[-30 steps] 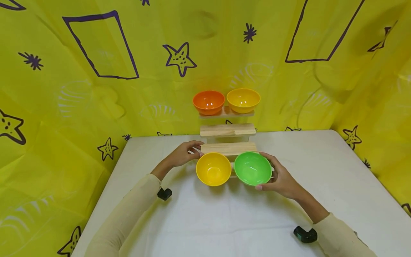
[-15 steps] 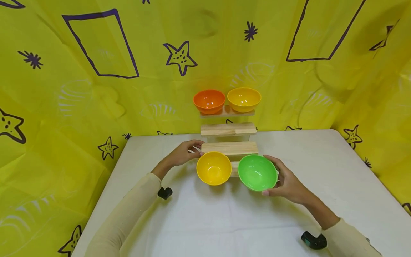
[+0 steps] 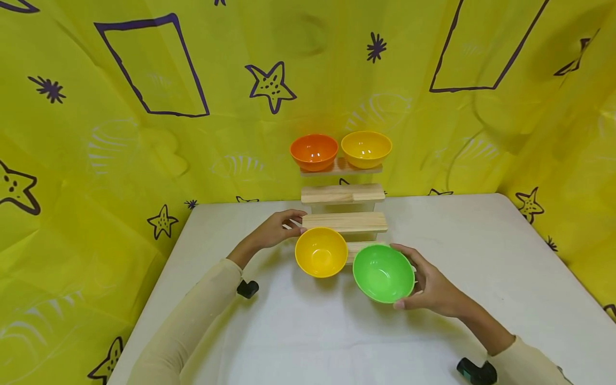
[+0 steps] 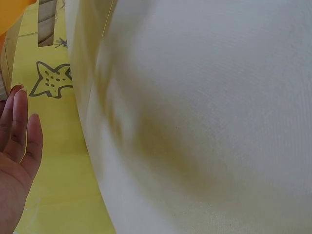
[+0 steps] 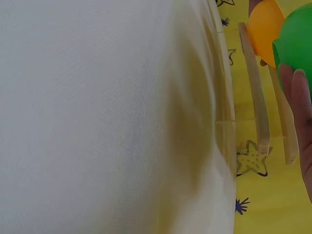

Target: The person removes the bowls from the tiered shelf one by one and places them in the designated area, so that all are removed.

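Note:
In the head view my right hand grips the green bowl by its right side, thumb at the near rim and fingers on the far side. The bowl is tilted toward the camera, in front of the lowest step. My left hand holds the left end of a stepped wooden stand, thumb and fingers at one plank. Beside that thumb a yellow bowl sits on the lowest step's left. In the right wrist view the fingers lie along the green bowl's outside.
On the top step stand an orange bowl at left and a second yellow bowl at right. The white-covered table runs up to a yellow patterned curtain behind and at both sides.
My right hand has drawn the green bowl off the lowest step's right side, toward me and downward in view. The left hand and the other bowls have stayed in place.

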Action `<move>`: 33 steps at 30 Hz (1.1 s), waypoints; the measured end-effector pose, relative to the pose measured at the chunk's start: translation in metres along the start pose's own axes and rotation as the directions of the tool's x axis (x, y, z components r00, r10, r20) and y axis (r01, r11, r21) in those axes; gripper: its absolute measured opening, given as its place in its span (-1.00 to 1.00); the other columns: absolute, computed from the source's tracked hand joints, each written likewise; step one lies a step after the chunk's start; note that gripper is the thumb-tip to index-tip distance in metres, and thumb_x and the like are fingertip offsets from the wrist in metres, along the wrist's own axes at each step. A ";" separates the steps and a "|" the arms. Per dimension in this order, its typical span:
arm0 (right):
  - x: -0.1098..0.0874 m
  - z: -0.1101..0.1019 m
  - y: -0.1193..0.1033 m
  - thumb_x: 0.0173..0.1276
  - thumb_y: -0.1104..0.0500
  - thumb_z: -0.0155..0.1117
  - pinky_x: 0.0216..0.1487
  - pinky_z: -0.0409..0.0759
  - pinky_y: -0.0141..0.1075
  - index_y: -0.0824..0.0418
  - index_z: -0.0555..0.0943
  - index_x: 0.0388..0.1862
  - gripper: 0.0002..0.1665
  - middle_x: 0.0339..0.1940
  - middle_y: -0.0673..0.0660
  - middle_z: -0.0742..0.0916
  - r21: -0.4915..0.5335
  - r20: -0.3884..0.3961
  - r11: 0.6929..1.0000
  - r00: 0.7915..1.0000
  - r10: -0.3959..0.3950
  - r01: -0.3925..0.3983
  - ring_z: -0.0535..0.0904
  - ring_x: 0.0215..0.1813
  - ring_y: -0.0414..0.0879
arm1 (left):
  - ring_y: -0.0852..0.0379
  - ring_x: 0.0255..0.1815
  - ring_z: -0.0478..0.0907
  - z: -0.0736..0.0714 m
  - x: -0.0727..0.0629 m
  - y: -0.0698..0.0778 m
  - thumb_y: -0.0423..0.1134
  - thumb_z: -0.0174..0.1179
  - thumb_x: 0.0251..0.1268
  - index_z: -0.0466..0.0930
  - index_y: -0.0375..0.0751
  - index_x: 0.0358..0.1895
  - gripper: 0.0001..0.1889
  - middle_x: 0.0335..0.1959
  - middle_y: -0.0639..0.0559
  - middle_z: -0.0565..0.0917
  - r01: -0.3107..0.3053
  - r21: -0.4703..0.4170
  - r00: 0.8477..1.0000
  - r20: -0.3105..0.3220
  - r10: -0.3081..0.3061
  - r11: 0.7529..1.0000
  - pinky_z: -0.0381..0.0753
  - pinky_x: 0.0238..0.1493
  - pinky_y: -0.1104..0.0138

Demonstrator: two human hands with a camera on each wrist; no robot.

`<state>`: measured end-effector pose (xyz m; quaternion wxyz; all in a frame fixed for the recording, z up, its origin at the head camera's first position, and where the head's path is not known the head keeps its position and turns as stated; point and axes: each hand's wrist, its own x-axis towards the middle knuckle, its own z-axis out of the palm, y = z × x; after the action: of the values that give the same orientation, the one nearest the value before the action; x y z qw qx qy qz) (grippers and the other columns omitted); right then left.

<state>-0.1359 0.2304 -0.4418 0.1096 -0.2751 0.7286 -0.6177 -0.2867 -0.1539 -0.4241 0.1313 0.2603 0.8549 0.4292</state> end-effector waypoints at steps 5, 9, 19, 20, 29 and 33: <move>-0.003 0.004 0.000 0.00 0.52 0.49 -0.18 0.75 -0.05 0.24 -0.03 0.61 0.28 0.34 -0.05 0.36 0.033 0.034 0.999 0.999 0.011 -0.012 0.72 -0.04 0.04 | -0.14 0.11 0.61 -0.001 -0.001 0.000 -0.17 0.25 0.43 0.45 -0.24 0.37 -0.49 0.20 -0.25 0.60 -0.006 -0.007 1.000 0.003 0.006 1.000 0.66 0.08 0.15; -0.003 0.007 0.000 0.02 0.50 0.49 -0.18 0.75 -0.04 0.23 -0.03 0.61 0.27 0.35 -0.09 0.37 0.031 0.056 0.999 0.998 0.014 -0.015 0.72 -0.05 0.05 | -0.13 0.11 0.61 0.000 -0.001 0.000 -0.17 0.25 0.44 0.44 -0.24 0.38 -0.48 0.19 -0.25 0.60 -0.004 0.002 1.000 0.004 0.004 1.000 0.65 0.09 0.14; -0.001 0.018 -0.001 0.00 0.46 0.52 -0.16 0.75 -0.05 0.21 0.00 0.61 0.27 0.37 0.36 0.33 0.021 0.103 1.000 0.995 0.014 -0.016 0.70 0.00 0.04 | -0.09 0.12 0.60 -0.002 0.000 0.004 -0.16 0.26 0.42 0.44 -0.21 0.38 -0.47 0.19 -0.22 0.60 0.012 0.017 1.000 0.006 -0.012 1.000 0.65 0.10 0.16; -0.001 0.019 -0.002 0.00 0.46 0.52 -0.16 0.75 -0.05 0.21 0.00 0.61 0.27 0.37 0.42 0.31 0.024 0.109 1.000 0.994 0.012 -0.015 0.70 0.01 0.03 | -0.09 0.12 0.60 -0.002 0.000 0.005 -0.15 0.27 0.42 0.45 -0.21 0.38 -0.47 0.19 -0.22 0.60 0.012 0.017 1.000 0.007 -0.012 1.000 0.65 0.10 0.16; -0.001 0.028 -0.001 0.01 0.42 0.53 -0.22 0.75 -0.02 0.19 0.03 0.60 0.25 0.33 0.37 0.37 0.051 0.154 0.999 0.988 0.008 -0.016 0.71 -0.01 0.08 | -0.08 0.11 0.60 -0.002 0.001 0.004 -0.16 0.27 0.42 0.45 -0.22 0.38 -0.47 0.17 -0.21 0.61 0.001 0.022 1.000 0.011 -0.001 1.000 0.64 0.11 0.16; 0.001 0.034 -0.001 0.00 0.37 0.57 -0.21 0.75 -0.04 0.13 0.05 0.60 0.26 0.31 0.33 0.40 0.040 0.166 0.998 0.986 0.036 -0.044 0.71 -0.03 0.08 | -0.08 0.12 0.60 -0.002 0.001 0.003 -0.16 0.27 0.42 0.45 -0.21 0.38 -0.47 0.17 -0.20 0.61 0.009 0.021 1.000 0.013 -0.010 1.000 0.64 0.11 0.16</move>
<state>-0.1192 0.2016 -0.4483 0.1878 -0.3081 0.7088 -0.6061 -0.2879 -0.1533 -0.4203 0.1364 0.2605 0.8595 0.4181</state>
